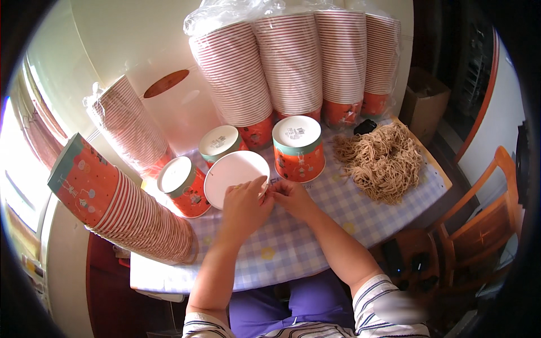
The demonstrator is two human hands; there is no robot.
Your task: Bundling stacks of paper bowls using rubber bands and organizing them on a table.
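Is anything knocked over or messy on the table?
Yes. One long stack of orange paper cups lies on its side at the table's left edge, and another stack leans tilted behind it. The rubber bands sit in a loose tangled heap. Three cups stand upside down. Nothing looks spilled or broken.

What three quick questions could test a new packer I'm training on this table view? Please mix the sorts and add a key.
1. True or false: the white lid lies flat on the table, untouched by the left hand.
2. What lies in a heap right of the right hand?
A. tan elastic bands
B. spoons
C. napkins
3. How many single upside-down cups stand by the lid?

Key:
1. False; both hands meet at the tilted lid's rim.
2. A, the elastic bands.
3. Three, such as the nearest cup.
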